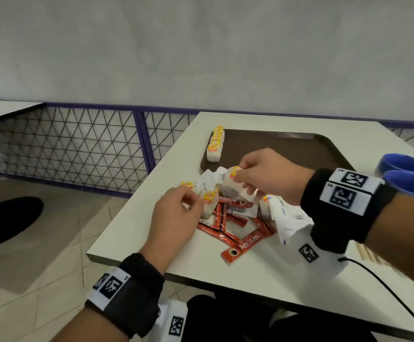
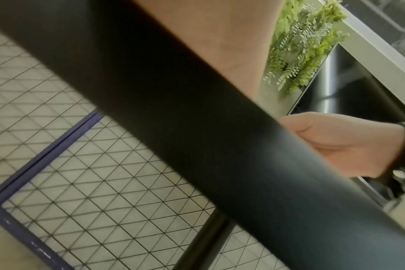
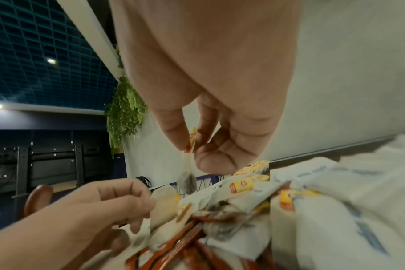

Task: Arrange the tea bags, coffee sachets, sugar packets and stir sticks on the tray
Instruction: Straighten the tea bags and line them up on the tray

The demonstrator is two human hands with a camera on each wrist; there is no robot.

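Brown tray [image 1: 287,149] on worktop [image 1: 262,267]; right hand [image 1: 267,174] pinches a tea bag [image 3: 187,180], left hand [image 1: 176,213] pinches another tea bag [image 1: 207,203] over the pile.

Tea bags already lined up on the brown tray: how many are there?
About 5, standing in one row along the left edge of the tray, at its far corner: the tea bag row. They overlap, so one more may be hidden. Others are still off the tray.

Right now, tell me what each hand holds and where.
Right hand pinches a tea bag by its yellow tag; left hand grips another tea bag by its pouch.
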